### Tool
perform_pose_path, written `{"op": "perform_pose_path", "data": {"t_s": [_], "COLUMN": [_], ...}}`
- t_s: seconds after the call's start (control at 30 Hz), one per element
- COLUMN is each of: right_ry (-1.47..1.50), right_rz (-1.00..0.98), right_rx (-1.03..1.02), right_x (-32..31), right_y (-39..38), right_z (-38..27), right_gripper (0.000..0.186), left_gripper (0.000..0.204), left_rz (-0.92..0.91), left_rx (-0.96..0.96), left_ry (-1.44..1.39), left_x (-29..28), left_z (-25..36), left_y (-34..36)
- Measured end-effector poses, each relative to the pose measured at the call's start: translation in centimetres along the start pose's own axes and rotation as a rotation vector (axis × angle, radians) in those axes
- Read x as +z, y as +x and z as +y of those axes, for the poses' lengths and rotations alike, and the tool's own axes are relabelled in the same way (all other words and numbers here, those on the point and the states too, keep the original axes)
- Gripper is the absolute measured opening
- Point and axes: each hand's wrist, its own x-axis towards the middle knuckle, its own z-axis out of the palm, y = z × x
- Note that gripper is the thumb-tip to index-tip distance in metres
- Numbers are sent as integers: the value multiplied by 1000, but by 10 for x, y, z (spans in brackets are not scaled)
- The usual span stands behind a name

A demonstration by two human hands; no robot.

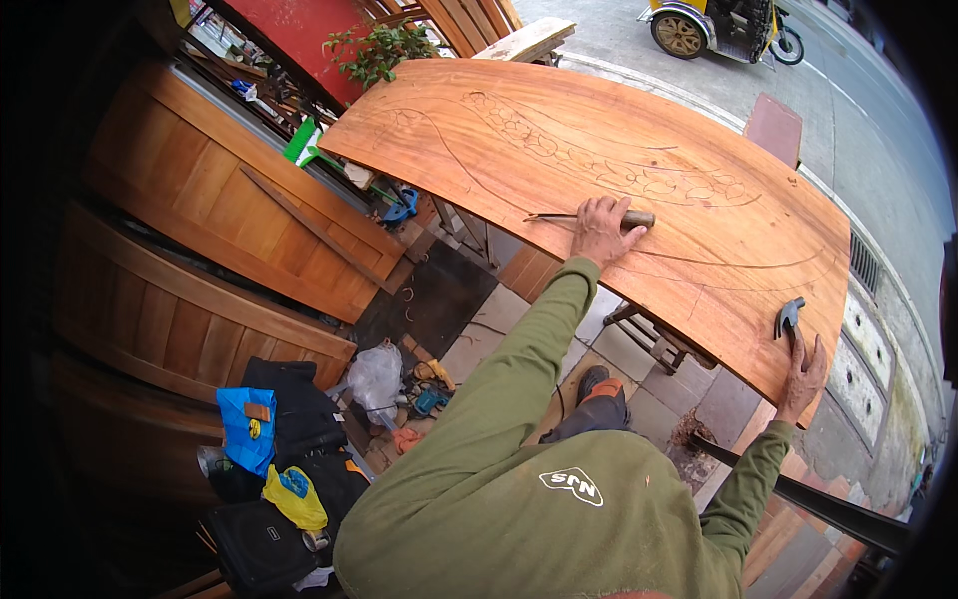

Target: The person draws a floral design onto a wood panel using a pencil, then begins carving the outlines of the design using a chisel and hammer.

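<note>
A long reddish-brown wooden board (718, 130) with carved curving lines and a leafy pattern lies across supports in front of me. Near its closest long edge, my left hand (602, 232) closes over a carving chisel (641, 219). The chisel's thin blade points left and its thick round handle sticks out on the right. At the board's right end my right hand (804, 377) grips a hammer (788, 316) by the handle. The hammer's dark head rests on or just over the wood; most of its handle is hidden by my fingers.
Panelled wooden doors (220, 200) lean at the left. Below them are a blue bag (246, 424), a yellow bag (296, 497), a clear plastic bag (376, 379) and a teal power tool (431, 400). A leafy plant (379, 52) touches the board's far left. A three-wheeled vehicle (689, 30) stands on the road.
</note>
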Motion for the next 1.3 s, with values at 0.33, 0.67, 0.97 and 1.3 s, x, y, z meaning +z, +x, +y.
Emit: {"op": "perform_pose_path", "data": {"t_s": [0.33, 0.67, 0.97, 1.3], "right_ry": [18, 21, 24, 4], "right_rz": [4, 9, 18, -6], "right_rx": [-12, -14, -12, -2], "right_x": [-2, -2, 1, 1], "right_y": [0, 0, -2, -1], "right_z": [-2, -3, 2, 3], "right_gripper": [56, 55, 57, 58], "left_gripper": [64, 64, 64, 65], "left_rz": [28, 0, 6, -39], "left_rx": [20, 4, 10, -1], "left_ry": [14, 3, -1, 6], "left_x": [2, -2, 0, -2], "left_z": [-1, 1, 1, 1], "left_y": [0, 2, 1, 2]}}
